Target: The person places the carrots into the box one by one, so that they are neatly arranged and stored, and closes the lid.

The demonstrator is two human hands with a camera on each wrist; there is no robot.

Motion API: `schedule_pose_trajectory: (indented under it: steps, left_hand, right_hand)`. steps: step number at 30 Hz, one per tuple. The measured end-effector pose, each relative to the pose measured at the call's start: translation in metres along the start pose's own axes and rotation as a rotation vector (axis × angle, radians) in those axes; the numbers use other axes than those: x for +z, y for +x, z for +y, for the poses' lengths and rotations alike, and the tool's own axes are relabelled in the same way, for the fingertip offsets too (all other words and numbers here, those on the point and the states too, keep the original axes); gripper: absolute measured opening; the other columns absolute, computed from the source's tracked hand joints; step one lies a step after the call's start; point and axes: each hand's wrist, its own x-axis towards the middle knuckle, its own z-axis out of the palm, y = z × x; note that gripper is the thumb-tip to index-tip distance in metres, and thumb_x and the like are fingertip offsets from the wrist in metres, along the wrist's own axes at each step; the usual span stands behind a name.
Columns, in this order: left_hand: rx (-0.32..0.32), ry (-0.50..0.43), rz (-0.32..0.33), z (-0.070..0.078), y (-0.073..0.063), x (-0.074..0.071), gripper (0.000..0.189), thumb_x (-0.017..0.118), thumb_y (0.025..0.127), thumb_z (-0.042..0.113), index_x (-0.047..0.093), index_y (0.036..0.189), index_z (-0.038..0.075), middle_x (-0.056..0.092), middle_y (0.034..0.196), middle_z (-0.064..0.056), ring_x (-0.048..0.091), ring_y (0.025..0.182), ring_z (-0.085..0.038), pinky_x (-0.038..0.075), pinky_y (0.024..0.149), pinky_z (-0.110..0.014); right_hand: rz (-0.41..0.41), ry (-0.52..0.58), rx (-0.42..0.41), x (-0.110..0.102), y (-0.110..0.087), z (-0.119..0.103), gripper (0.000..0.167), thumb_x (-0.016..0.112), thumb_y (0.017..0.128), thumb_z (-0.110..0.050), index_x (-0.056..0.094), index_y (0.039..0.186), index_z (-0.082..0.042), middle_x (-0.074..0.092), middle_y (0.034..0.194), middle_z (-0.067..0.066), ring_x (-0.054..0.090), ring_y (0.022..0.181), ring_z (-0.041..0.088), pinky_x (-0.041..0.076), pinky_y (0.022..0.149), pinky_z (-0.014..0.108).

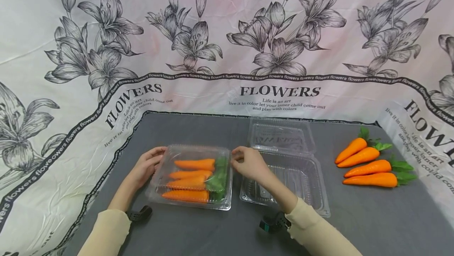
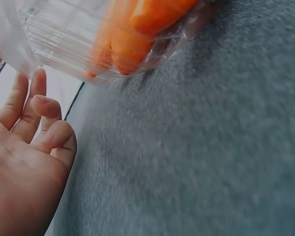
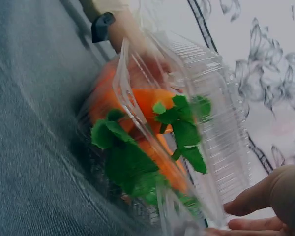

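Observation:
A clear plastic clamshell box [image 1: 195, 151] with several orange carrots [image 1: 191, 175] and their green leaves [image 3: 132, 167] inside lies in front of me, its lid over them. At its far left corner is my left hand [image 1: 143, 166], loosely bent; two fingertips reach the plastic edge in the left wrist view, where the palm [image 2: 24, 167] shows. My right hand [image 1: 250, 163] pinches the lid's edge at the far right corner, thumb and forefinger close together. In the right wrist view, the lid [image 3: 211, 108] rises beside the leaves, with my right fingers [image 3: 258, 196] at its rim.
A second clamshell box [image 1: 294, 181] stands open to the right, its lid [image 1: 280, 135] folded back; my right forearm passes over it. Several loose carrots [image 1: 372, 168] with leaves lie at the table's right. Behind the grey table [image 1: 198, 232] hangs a flower-printed cloth [image 1: 213, 51].

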Motion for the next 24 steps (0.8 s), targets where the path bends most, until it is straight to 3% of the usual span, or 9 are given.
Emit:
schedule_pose_trajectory:
  steps: [3,7,11,15,19,22,24]
  left_hand:
    - [0.025,-0.018,-0.027,-0.001,-0.005,-0.002,0.03,0.044,0.113,0.006,0.062,0.134,0.014,0.069,0.123,0.007,0.068,0.106,-0.007,0.059,0.087,-0.026]
    - [0.059,-0.06,-0.086,-0.001,-0.011,-0.003,0.034,0.04,0.112,0.005,0.061,0.138,0.014,0.068,0.129,0.005,0.067,0.11,-0.008,0.059,0.089,-0.027]
    - [0.111,-0.079,-0.138,-0.003,-0.016,-0.004,0.039,0.039,0.111,0.002,0.058,0.144,0.012,0.066,0.134,0.003,0.067,0.114,-0.008,0.058,0.092,-0.027]
    - [0.175,-0.08,-0.14,-0.007,-0.021,-0.005,0.045,0.04,0.109,-0.004,0.057,0.148,0.009,0.066,0.137,0.004,0.065,0.119,-0.009,0.057,0.095,-0.026]
    - [0.204,-0.084,-0.093,-0.011,-0.029,-0.005,0.05,0.04,0.106,-0.011,0.061,0.145,0.012,0.067,0.137,0.008,0.064,0.121,-0.006,0.056,0.095,-0.024]
    - [0.19,-0.055,-0.028,-0.013,-0.036,-0.004,0.048,0.042,0.107,-0.011,0.065,0.139,0.016,0.068,0.133,0.01,0.064,0.118,-0.005,0.056,0.092,-0.022]
    - [0.173,-0.007,0.028,-0.013,-0.041,-0.001,0.043,0.045,0.108,-0.008,0.068,0.134,0.018,0.07,0.127,0.011,0.065,0.112,-0.004,0.056,0.087,-0.021]
  right_hand:
    - [-0.03,-0.065,-0.022,0.001,-0.005,-0.006,0.035,0.075,0.095,-0.009,0.07,0.129,-0.001,0.08,0.109,0.012,0.075,0.098,0.028,0.062,0.081,0.041]
    - [-0.052,-0.103,-0.027,0.002,-0.009,-0.009,0.036,0.077,0.096,-0.012,0.07,0.131,-0.004,0.079,0.111,0.01,0.074,0.1,0.028,0.061,0.084,0.042]
    - [0.001,-0.08,-0.042,0.007,-0.016,-0.01,0.033,0.075,0.097,-0.007,0.07,0.129,-0.001,0.079,0.109,0.015,0.075,0.074,0.019,0.061,0.066,0.035]
    - [0.057,0.005,-0.078,0.019,-0.026,-0.012,0.03,0.07,0.096,0.0,0.067,0.125,0.006,0.075,0.116,0.026,0.061,0.043,0.01,0.052,0.043,0.028]
    - [0.07,0.049,-0.082,0.033,-0.038,-0.014,0.038,0.065,0.093,0.002,0.06,0.13,0.01,0.071,0.12,0.032,0.052,0.037,0.004,0.046,0.038,0.025]
    - [0.05,0.07,-0.074,0.043,-0.047,-0.015,0.054,0.062,0.089,0.004,0.053,0.142,0.013,0.074,0.087,0.02,0.045,0.037,0.002,0.038,0.037,0.022]
    - [0.042,0.085,-0.078,0.047,-0.052,-0.016,0.064,0.06,0.087,0.006,0.046,0.149,0.014,0.063,0.064,0.006,0.042,0.04,0.002,0.034,0.038,0.02]
